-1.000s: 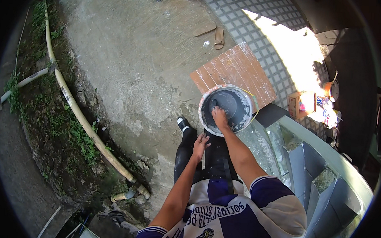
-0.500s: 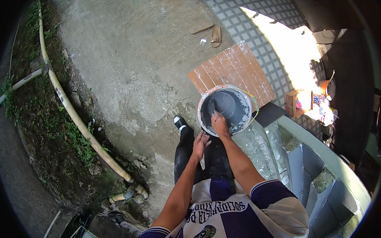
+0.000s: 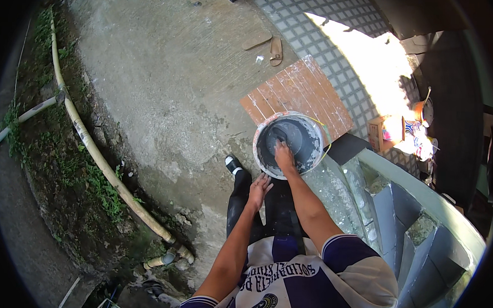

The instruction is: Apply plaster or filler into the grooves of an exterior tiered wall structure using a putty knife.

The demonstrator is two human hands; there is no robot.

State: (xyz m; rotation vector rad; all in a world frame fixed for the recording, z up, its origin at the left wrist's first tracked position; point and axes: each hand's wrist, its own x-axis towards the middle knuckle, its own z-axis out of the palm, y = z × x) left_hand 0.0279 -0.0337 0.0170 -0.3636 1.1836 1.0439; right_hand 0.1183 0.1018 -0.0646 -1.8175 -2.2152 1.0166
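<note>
A round bucket (image 3: pixel 313 143) stands in front of me. Its dark inside is smeared with pale grey residue, and a thin yellow-green handle hangs over its right side. My right hand (image 3: pixel 284 156) reaches down into it, fingers closed round a small dark tool (image 3: pixel 278 134) with a flat, rounded end; its exact kind is unclear. At the bucket's near left edge is my left hand (image 3: pixel 260 189), fingers stretched out and their tips against the outside just below the rim.
A brown slatted board (image 3: pixel 297 88) with white smears lies beyond the bucket. Two sandals (image 3: pixel 276 52) rest on the concrete. Curving grey steps (image 3: pixel 399 213) rise at right, near a cardboard box (image 3: pixel 378 132). A long pale pipe (image 3: pixel 95 146) runs along a weedy bank at left.
My right hand and the dark tool have shifted slightly inside the bucket, the tool's end now a little to the right. My left hand stays by the rim. The whole view has shifted slightly.
</note>
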